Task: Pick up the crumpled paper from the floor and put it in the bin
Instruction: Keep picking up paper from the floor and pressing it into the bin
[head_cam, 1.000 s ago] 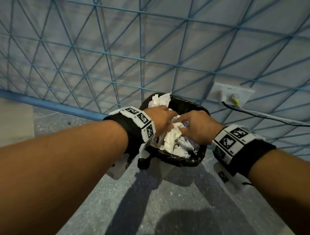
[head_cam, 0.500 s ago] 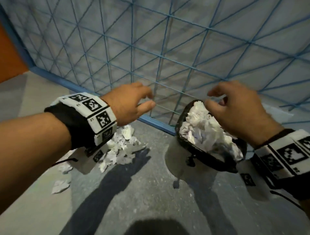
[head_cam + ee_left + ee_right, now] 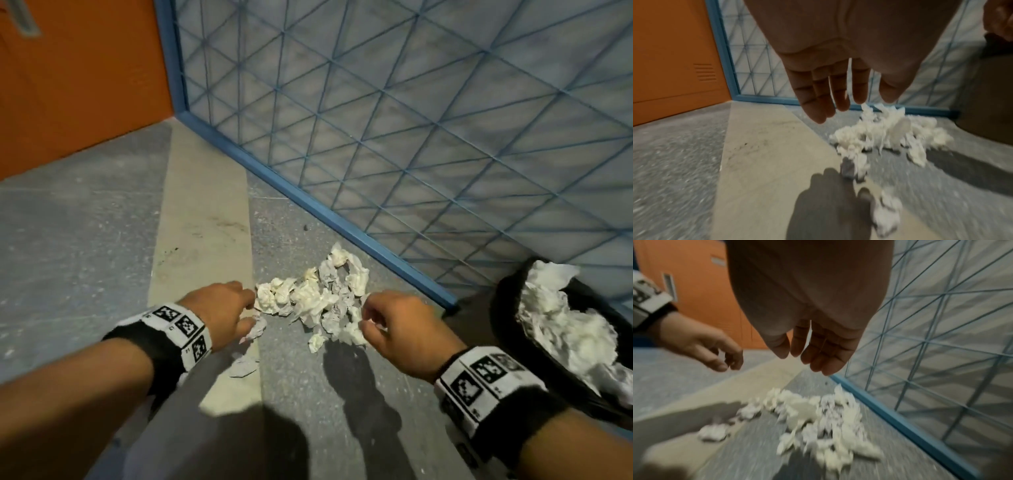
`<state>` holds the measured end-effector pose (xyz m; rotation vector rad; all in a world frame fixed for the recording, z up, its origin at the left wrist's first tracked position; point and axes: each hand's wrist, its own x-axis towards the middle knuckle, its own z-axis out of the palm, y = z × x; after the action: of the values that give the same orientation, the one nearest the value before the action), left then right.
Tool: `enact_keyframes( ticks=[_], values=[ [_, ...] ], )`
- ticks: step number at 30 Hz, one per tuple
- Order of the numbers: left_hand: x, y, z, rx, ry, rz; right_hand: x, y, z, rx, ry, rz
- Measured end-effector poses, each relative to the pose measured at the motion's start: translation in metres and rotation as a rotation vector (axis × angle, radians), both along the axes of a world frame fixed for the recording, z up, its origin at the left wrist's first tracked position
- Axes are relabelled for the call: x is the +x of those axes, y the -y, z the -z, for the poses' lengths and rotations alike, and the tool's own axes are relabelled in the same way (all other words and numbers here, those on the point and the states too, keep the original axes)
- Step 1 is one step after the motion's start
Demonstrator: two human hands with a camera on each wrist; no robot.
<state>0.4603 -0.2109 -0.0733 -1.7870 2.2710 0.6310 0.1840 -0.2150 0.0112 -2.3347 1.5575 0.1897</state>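
Bare hands: my left hand (image 3: 219, 313) and right hand (image 3: 399, 327) hang empty, fingers loose, over the pile.
Paper on floor: crumpled paper (image 3: 318, 298) heaped by the blue skirting, strays beside it.
Bin: bin (image 3: 507, 308) at right, already heaped.
Progress: I judge part done; this pile remains.

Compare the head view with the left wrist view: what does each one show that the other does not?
Only the head view shows the black bin heaped with paper and both marked wristbands. Only the left wrist view shows the left hand's palm side, its fingers straight and holding nothing, and the vent slots in the orange wall. Both show the left hand, part of the right hand, the pile of crumpled paper on the floor, the pale floor strip and the blue wire grid.
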Motion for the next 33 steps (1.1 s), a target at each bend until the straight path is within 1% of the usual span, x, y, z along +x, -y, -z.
enact_keyframes(
  ticks=[2,4,5,7,8,9,11,13,16,17,18,20,21,23,26,29,32,33],
  values=[
    [0.000,-0.011,0.010,0.021,0.024,0.077,0.004,-0.012,0.016,0.092,-0.084,0.000],
    [0.001,-0.015,0.022,0.016,0.045,0.170,0.007,-0.019,0.033,0.167,-0.123,0.036],
    [0.000,-0.014,0.028,0.014,0.074,0.240,0.007,-0.023,0.042,0.196,-0.146,0.047],
    [-0.008,-0.010,0.039,0.010,0.189,0.416,0.009,-0.032,0.062,0.258,-0.209,0.033],
    [-0.012,-0.007,0.042,0.003,0.255,0.446,0.009,-0.034,0.073,0.267,-0.239,0.016],
    [-0.014,-0.003,0.053,-0.059,0.261,0.497,0.009,-0.033,0.082,0.261,-0.259,0.003],
    [-0.019,-0.001,0.075,-0.021,0.236,0.565,0.007,-0.025,0.104,0.241,-0.258,0.036],
    [-0.018,-0.004,0.096,-0.049,0.194,0.568,0.005,-0.011,0.130,0.231,-0.240,0.116],
    [-0.019,-0.011,0.116,0.058,0.253,0.513,0.004,0.013,0.169,0.239,-0.202,0.225],
    [-0.019,-0.012,0.122,0.059,0.223,0.501,0.006,0.017,0.180,0.245,-0.184,0.253],
    [-0.022,-0.013,0.126,0.038,0.196,0.485,0.008,0.019,0.189,0.235,-0.161,0.272],
    [-0.029,-0.011,0.136,-0.085,0.125,0.461,0.011,0.017,0.203,0.123,-0.119,0.261],
    [-0.032,-0.007,0.139,-0.156,0.095,0.452,0.012,0.015,0.208,0.047,-0.105,0.234],
    [-0.039,0.005,0.138,-0.159,0.108,0.420,0.013,0.015,0.214,-0.029,-0.056,0.182],
    [-0.056,0.022,0.132,-0.133,0.132,0.400,0.009,0.022,0.218,-0.013,0.042,0.104],
    [-0.073,0.032,0.120,-0.098,0.131,0.389,-0.001,0.027,0.208,0.073,0.098,0.061],
    [-0.093,0.035,0.097,-0.043,0.173,0.507,-0.016,0.025,0.185,0.097,0.121,0.062],
    [-0.098,0.036,0.088,-0.043,0.164,0.547,-0.021,0.023,0.175,0.105,0.132,0.072]
  ],
)
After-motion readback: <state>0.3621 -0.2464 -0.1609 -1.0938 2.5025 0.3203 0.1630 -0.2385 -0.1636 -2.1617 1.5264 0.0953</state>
